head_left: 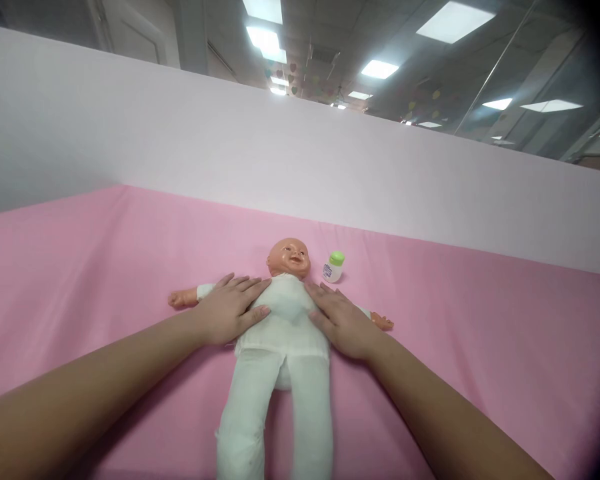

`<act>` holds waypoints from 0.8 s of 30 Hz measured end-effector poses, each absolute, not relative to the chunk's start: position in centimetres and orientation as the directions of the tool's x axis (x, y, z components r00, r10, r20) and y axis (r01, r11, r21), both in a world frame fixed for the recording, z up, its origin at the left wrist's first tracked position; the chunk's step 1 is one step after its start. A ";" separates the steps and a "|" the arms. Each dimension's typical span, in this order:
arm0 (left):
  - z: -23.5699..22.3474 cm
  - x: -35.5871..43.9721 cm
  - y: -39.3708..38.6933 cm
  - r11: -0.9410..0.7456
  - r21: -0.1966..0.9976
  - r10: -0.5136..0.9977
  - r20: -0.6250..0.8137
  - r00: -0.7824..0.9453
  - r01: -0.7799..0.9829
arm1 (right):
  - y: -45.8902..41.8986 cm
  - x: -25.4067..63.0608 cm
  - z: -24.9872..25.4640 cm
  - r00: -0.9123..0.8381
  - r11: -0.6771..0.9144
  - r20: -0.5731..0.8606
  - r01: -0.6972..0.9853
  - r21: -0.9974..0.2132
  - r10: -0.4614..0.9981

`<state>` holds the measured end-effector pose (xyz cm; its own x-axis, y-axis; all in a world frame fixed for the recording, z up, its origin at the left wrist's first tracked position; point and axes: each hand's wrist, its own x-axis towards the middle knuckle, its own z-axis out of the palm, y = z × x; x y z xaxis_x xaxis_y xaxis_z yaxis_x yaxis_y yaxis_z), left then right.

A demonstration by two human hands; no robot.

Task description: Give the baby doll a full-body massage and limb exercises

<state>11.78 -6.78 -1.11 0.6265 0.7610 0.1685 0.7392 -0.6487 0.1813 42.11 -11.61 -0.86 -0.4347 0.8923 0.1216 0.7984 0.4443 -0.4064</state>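
Observation:
A baby doll (286, 333) in a white cloth top and white leggings lies on its back, head toward the far wall and arms spread to the sides. My left hand (230, 308) rests flat on its shoulder and upper arm at the left of the picture, fingers stretched out toward the chest. On the other side my right hand (341, 319) lies open over the opposite shoulder and arm, fingertips on the edge of the chest. Both palms are hidden. Just beyond my right fingers a small white bottle (333, 268) with a green cap is by the doll's head.
Pink sheeting (455, 347) covers the surface under the doll, with a few wrinkles. A low white wall (280, 160) runs along the back and left side. Above it are dark glass-like panels and bright ceiling lights (455, 21).

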 end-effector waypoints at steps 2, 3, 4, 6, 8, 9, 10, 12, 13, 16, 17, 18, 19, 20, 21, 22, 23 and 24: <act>-0.9 11.6 -7.0 -0.674 0.200 0.739 0.195 0.645 0.712 | -11.3 42.4 -0.9 -0.390 0.404 0.124 0.812 -0.422 0.912; -0.7 11.6 -7.2 -0.702 0.211 0.712 0.218 0.668 0.680 | -11.3 42.5 -0.9 -0.391 0.406 0.128 0.809 -0.426 0.912; -0.4 11.6 -7.6 -0.742 0.222 0.670 0.243 0.701 0.632 | -11.3 42.5 -0.8 -0.396 0.415 0.138 0.803 -0.428 0.908; 0.3 11.8 -8.9 -0.840 0.247 0.541 0.300 0.786 0.483 | -11.3 42.3 -0.7 -0.404 0.431 0.158 0.797 -0.424 0.901; 1.1 12.3 -10.5 -0.912 0.275 0.385 0.319 0.866 0.304 | -11.4 42.1 -0.6 -0.408 0.440 0.169 0.797 -0.414 0.897; 1.4 12.6 -11.2 -0.927 0.293 0.321 0.300 0.898 0.234 | -11.4 42.0 -0.6 -0.408 0.441 0.170 0.798 -0.411 0.897; 1.6 12.9 -11.8 -0.931 0.313 0.279 0.275 0.920 0.189 | -11.4 41.9 -0.5 -0.408 0.440 0.168 0.799 -0.410 0.897; 1.8 13.4 -12.3 -0.924 0.341 0.259 0.220 0.941 0.174 | -11.5 41.7 -0.4 -0.409 0.440 0.166 0.797 -0.414 0.897; 1.7 13.5 -12.2 -0.917 0.345 0.279 0.202 0.939 0.199 | -11.6 41.6 -0.3 -0.409 0.440 0.168 0.795 -0.418 0.897; 0.7 13.3 -10.7 -0.888 0.318 0.403 0.185 0.896 0.333 | -11.9 41.4 -0.1 -0.412 0.447 0.180 0.781 -0.436 0.893; 0.3 13.1 -9.9 -0.871 0.300 0.456 0.192 0.869 0.390 | -11.9 41.4 -0.1 -0.414 0.450 0.182 0.775 -0.443 0.892; -0.1 12.9 -9.2 -0.848 0.281 0.510 0.200 0.837 0.449 | -11.9 41.4 -0.1 -0.416 0.452 0.183 0.771 -0.449 0.891; -0.4 12.7 -8.5 -0.820 0.262 0.562 0.203 0.802 0.508 | -11.8 41.5 -0.3 -0.417 0.453 0.182 0.769 -0.450 0.890; -0.7 12.4 -7.9 -0.789 0.245 0.609 0.202 0.767 0.563 | -11.8 41.5 -0.4 -0.414 0.450 0.182 0.774 -0.445 0.892; -1.0 12.3 -7.4 -0.758 0.231 0.651 0.197 0.733 0.611 | -11.7 41.6 -0.6 -0.401 0.440 0.184 0.787 -0.433 0.897; -1.1 12.1 -7.1 -0.729 0.219 0.683 0.189 0.705 0.648 | -11.8 41.7 -0.8 -0.377 0.424 0.194 0.805 -0.415 0.906; -1.2 12.0 -6.8 -0.710 0.211 0.704 0.181 0.687 0.672 | -11.9 41.7 -1.0 -0.353 0.410 0.210 0.822 -0.396 0.912; -1.3 11.9 -6.6 -0.699 0.206 0.715 0.175 0.677 0.685 | -12.2 41.6 -1.1 -0.342 0.409 0.233 0.829 -0.381 0.910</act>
<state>11.92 -6.60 -1.27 0.6769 0.7149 0.1752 0.6849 -0.6990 0.2059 41.64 -12.16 -1.06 -0.3424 0.9103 0.2326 0.8291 0.4092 -0.3809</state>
